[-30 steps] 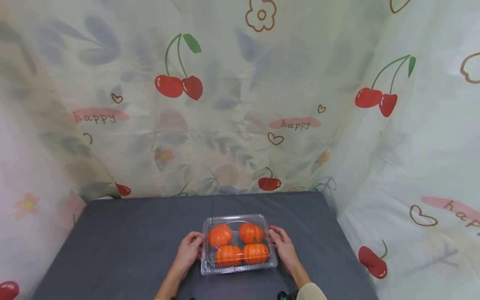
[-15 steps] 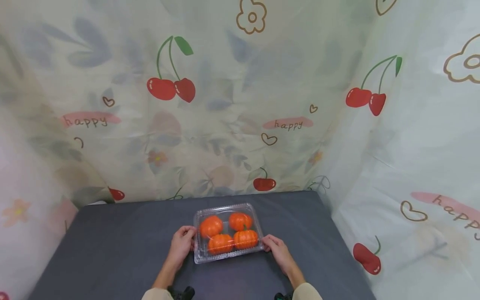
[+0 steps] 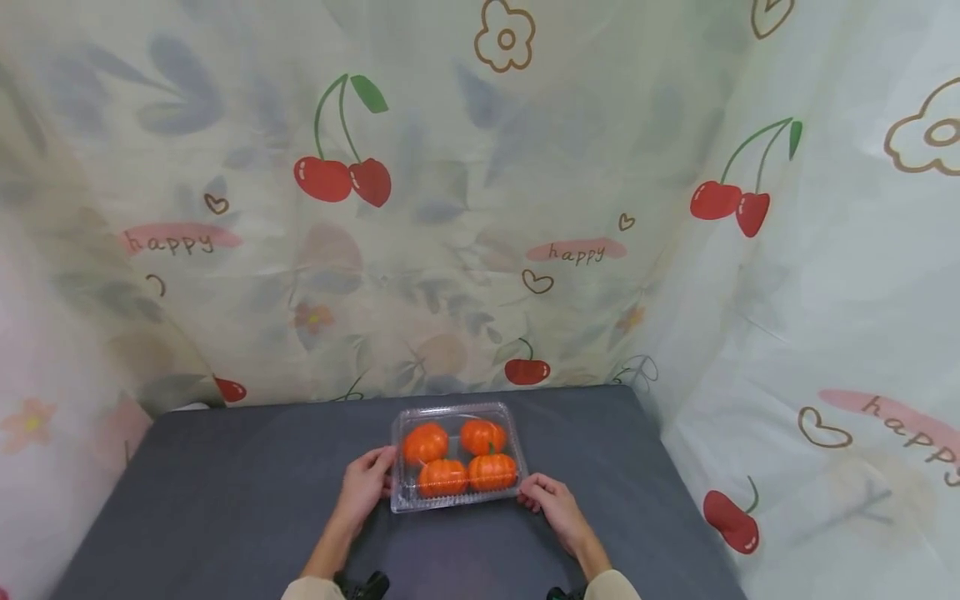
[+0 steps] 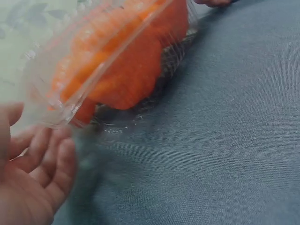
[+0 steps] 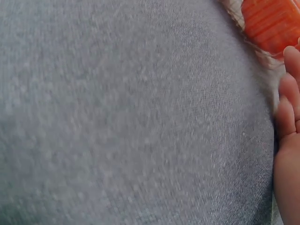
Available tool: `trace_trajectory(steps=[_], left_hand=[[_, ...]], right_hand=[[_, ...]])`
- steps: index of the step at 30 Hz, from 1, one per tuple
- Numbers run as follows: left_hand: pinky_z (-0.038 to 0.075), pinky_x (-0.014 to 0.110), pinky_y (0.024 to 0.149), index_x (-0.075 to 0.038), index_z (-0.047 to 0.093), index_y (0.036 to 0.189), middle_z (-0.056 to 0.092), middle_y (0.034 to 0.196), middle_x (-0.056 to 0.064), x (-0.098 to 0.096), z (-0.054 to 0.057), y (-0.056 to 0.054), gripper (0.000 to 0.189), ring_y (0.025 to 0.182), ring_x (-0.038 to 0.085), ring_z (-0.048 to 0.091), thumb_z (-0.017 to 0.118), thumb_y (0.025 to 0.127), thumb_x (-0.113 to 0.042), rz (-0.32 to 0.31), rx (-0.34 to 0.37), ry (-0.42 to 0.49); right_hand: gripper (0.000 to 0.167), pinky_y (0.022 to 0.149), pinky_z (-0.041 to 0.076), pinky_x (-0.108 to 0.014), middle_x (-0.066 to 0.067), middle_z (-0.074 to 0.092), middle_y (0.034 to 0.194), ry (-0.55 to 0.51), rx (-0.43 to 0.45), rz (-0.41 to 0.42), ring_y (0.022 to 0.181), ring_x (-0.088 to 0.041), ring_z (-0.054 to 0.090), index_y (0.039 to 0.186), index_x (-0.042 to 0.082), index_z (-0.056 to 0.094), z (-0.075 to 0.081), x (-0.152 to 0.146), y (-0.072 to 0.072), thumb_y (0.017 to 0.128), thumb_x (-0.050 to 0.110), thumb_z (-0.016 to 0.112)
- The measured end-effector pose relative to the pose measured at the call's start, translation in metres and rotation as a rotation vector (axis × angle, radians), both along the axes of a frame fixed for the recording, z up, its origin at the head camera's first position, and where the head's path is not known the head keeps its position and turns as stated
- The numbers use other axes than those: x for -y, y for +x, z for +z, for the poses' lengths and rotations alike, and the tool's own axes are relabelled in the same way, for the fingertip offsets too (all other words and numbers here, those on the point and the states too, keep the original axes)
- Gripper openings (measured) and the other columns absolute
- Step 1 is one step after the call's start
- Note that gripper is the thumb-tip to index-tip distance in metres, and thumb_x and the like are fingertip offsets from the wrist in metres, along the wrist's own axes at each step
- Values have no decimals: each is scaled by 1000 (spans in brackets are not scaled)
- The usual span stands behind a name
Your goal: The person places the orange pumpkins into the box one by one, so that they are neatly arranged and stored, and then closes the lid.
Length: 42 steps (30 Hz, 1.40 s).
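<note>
A clear plastic clamshell box (image 3: 459, 505) rests on the dark cloth, its lid down over several orange toy pumpkins (image 3: 492, 472). At its left side is my left hand (image 3: 366, 485). In the left wrist view the fingers (image 4: 63, 161) lie relaxed beside the box corner, the thumb apart from them. My right hand (image 3: 553, 505) is at the front right corner of the box. In the right wrist view its fingers (image 5: 289, 89) lie loosely bent next to one pumpkin (image 5: 272, 23); whether they touch the box is unclear, and its thumb is hidden.
A dark grey cloth (image 3: 247, 492) covers the table. Pale printed curtains (image 3: 450, 208) with cherries and hearts hang behind and at both sides. Dark wrist-worn devices (image 3: 367, 586) show at the lower edge of the head view.
Over the last second the box has shifted away from me and turned, then straightened slightly. My right hand has moved from its right side to its front right corner.
</note>
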<state>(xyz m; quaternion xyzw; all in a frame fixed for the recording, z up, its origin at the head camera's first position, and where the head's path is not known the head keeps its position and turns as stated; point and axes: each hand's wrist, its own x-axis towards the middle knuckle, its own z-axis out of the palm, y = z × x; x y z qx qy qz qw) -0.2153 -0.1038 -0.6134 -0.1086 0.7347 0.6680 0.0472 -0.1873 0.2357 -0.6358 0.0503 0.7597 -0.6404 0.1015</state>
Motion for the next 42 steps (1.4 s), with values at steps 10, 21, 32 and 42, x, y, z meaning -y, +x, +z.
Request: trace_trajectory(steps=[10, 21, 32, 42], left_hand=[[58, 30, 66, 1, 53, 142, 67, 116, 16, 7, 12, 26, 54, 77, 15, 64, 61, 102, -34, -87, 67, -84], [61, 35, 64, 3, 59, 116, 68, 95, 12, -3, 4, 49, 47, 70, 17, 68, 58, 102, -42, -53, 129, 17], [61, 34, 58, 5, 60, 105, 65, 83, 4, -23, -11, 43, 25, 65, 16, 65, 53, 103, -19, -5, 69, 188], [61, 36, 55, 7, 62, 103, 68, 84, 8, -28, -25, 25, 26, 61, 17, 65, 56, 100, -19, 109, 52, 271]], right_hand=[[27, 46, 32, -19, 6, 68, 80, -95, 52, 42, 50, -6, 38, 98, 8, 70, -3, -2, 1, 99, 35, 64], [15, 43, 29, -19, 1, 55, 67, -408, -13, -142, 45, -6, 39, 82, 9, 60, -9, 22, 1, 97, 12, 57], [17, 42, 33, -19, 1, 54, 63, -304, -4, -210, 46, -7, 43, 83, 4, 57, -8, 32, -2, 97, 12, 53], [24, 42, 37, -20, 1, 55, 65, -263, -7, -212, 47, -9, 46, 92, -7, 54, -8, 33, -2, 99, 16, 55]])
